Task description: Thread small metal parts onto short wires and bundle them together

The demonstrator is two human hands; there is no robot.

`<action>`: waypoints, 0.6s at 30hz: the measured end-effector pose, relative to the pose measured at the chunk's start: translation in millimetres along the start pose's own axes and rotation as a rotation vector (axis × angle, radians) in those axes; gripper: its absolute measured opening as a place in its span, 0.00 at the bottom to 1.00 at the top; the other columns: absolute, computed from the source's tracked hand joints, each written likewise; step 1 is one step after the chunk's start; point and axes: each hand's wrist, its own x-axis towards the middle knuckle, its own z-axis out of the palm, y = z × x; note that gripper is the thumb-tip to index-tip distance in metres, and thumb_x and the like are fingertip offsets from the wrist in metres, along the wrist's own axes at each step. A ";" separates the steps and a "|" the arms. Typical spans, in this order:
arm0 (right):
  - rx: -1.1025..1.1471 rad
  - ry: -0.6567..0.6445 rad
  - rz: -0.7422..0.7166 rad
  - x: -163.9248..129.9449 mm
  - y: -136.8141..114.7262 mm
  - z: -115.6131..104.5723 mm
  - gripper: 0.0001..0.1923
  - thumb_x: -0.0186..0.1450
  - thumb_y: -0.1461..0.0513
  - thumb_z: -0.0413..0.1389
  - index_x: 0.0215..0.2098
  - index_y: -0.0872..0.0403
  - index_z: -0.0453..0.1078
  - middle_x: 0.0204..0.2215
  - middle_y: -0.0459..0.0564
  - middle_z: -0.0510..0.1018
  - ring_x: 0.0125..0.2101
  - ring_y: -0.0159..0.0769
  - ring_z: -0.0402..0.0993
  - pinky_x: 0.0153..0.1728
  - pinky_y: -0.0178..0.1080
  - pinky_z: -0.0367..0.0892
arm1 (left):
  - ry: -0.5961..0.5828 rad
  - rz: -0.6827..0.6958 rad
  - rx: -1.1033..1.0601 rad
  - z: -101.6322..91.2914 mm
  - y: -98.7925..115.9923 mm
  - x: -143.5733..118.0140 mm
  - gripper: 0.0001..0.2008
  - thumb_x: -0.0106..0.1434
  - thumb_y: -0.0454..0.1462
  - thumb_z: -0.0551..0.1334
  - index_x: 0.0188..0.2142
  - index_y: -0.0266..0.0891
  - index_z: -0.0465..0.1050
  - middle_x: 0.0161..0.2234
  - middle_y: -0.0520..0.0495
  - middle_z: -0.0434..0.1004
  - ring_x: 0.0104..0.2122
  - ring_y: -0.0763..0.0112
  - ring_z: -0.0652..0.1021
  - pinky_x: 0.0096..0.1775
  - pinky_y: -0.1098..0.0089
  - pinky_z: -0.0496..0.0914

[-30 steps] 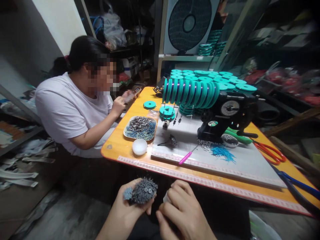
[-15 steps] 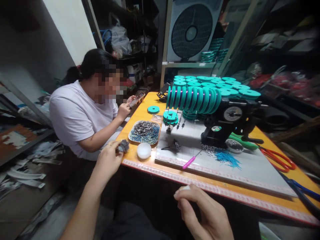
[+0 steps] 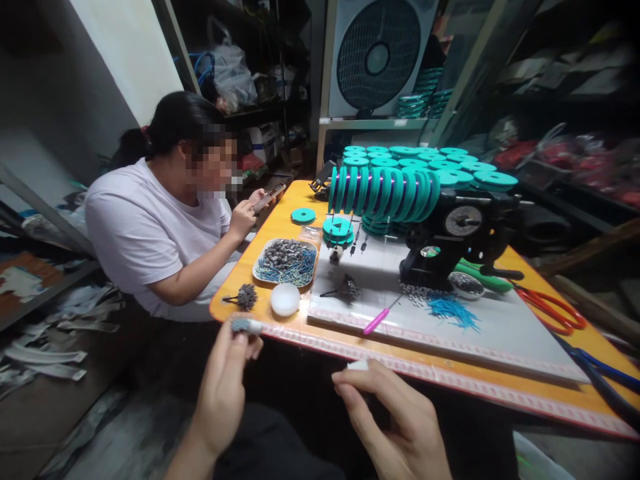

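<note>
The left hand (image 3: 225, 387) was raised below the near edge of the orange table (image 3: 260, 263), its fingers closed together on a small grey bundle (image 3: 246, 325) held at the fingertips, just short of the table's rim. The right hand (image 3: 395, 427) lay lower and to the right, thumb and forefinger pinched on a small white piece (image 3: 358, 365). On the table corner just beyond the left hand rested a dark bristly cluster (image 3: 245, 296), beside a white round lid (image 3: 285, 299). Behind these stood an oval tray (image 3: 260, 270) of grey sleeves and blue pins. A white board (image 3: 500, 327) carried a pink-handled tool (image 3: 376, 320), a scatter of blue pins (image 3: 450, 310) and a black winding machine (image 3: 450, 243) loaded with teal spools (image 3: 385, 190). Red-handled scissors (image 3: 550, 310) lay at the far right. A seated person in a white shirt (image 3: 145, 233) held a phone (image 3: 269, 197) across the table's left side.
</note>
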 end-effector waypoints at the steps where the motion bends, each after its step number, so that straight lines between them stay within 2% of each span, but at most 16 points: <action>1: 0.009 0.008 0.004 1.3 -1.0 1.5 0.08 0.67 0.70 0.55 0.43 0.54 0.71 0.31 0.44 0.75 0.30 0.20 0.73 0.33 0.23 0.68 | -0.083 -0.070 -0.081 9.4 0.1 -11.6 0.16 0.69 0.49 0.56 0.41 0.38 0.70 0.31 0.48 0.68 0.31 0.72 0.69 0.38 0.71 0.68; 3: 0.032 0.021 0.018 3.5 -2.7 3.6 0.08 0.68 0.70 0.55 0.42 0.54 0.72 0.30 0.44 0.75 0.30 0.20 0.73 0.33 0.22 0.68 | -0.295 -0.197 -0.212 27.9 -1.1 -31.5 0.16 0.70 0.49 0.56 0.38 0.39 0.71 0.32 0.49 0.67 0.34 0.74 0.70 0.41 0.72 0.68; 5: 0.056 0.030 0.044 4.5 -3.8 4.1 0.08 0.67 0.70 0.55 0.42 0.55 0.73 0.29 0.44 0.75 0.29 0.19 0.73 0.33 0.21 0.69 | -0.374 -0.288 -0.328 43.8 -3.4 -45.1 0.16 0.68 0.49 0.60 0.36 0.38 0.72 0.31 0.50 0.68 0.33 0.75 0.70 0.40 0.74 0.68; 7: 0.073 0.035 0.084 3.6 -3.8 3.5 0.08 0.67 0.70 0.55 0.41 0.55 0.75 0.27 0.44 0.73 0.27 0.18 0.72 0.30 0.20 0.69 | -0.357 -0.359 -0.386 55.5 -5.3 -53.3 0.18 0.64 0.51 0.64 0.35 0.37 0.73 0.29 0.50 0.71 0.31 0.76 0.71 0.36 0.76 0.68; 10: 0.121 0.041 0.165 -0.5 -1.8 2.3 0.08 0.68 0.69 0.56 0.40 0.56 0.77 0.27 0.44 0.68 0.22 0.15 0.70 0.23 0.18 0.68 | -0.340 -0.406 -0.360 65.1 -4.6 -59.6 0.22 0.59 0.54 0.67 0.36 0.36 0.73 0.26 0.50 0.74 0.26 0.76 0.72 0.31 0.76 0.68; 14: 0.225 0.022 0.238 -5.8 1.5 2.0 0.09 0.68 0.67 0.56 0.42 0.56 0.79 0.30 0.45 0.67 0.21 0.15 0.71 0.20 0.17 0.68 | -0.347 -0.342 -0.215 68.3 0.6 -63.2 0.23 0.61 0.56 0.64 0.34 0.37 0.73 0.23 0.50 0.73 0.24 0.73 0.74 0.30 0.74 0.69; 18: 0.102 0.044 0.216 -6.4 2.2 0.5 0.08 0.66 0.66 0.59 0.40 0.55 0.81 0.27 0.45 0.69 0.23 0.17 0.71 0.21 0.18 0.67 | -0.334 -0.169 0.052 66.8 -2.9 -67.2 0.23 0.67 0.54 0.56 0.29 0.38 0.70 0.19 0.52 0.66 0.21 0.76 0.66 0.27 0.74 0.61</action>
